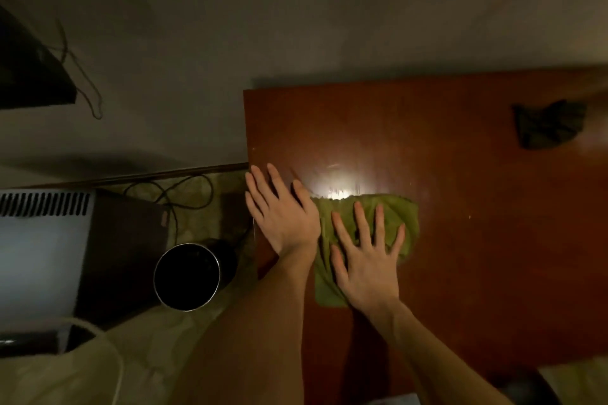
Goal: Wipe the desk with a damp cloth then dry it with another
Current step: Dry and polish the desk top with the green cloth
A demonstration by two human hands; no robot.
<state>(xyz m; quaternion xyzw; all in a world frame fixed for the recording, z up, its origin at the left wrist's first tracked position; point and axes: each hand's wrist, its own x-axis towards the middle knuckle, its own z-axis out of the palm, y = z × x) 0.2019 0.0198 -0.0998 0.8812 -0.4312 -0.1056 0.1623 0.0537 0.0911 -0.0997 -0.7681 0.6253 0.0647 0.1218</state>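
Note:
A light green cloth point(399, 215) lies spread on the reddish-brown desk point(477, 223) near its left edge. My right hand point(365, 260) presses flat on the cloth with fingers spread. My left hand point(281, 210) lies flat on the desk's left edge, fingers straight, its thumb side touching the cloth. A second cloth point(547, 123), dark and crumpled, sits at the far right of the desk, apart from both hands. A bright light reflection shines on the desk just beyond the green cloth.
A dark round metal bin point(187, 276) stands on the floor left of the desk. Beside it are a dark box point(125, 253), a white vented appliance point(39, 250) and cables point(177, 187). The wall runs behind the desk.

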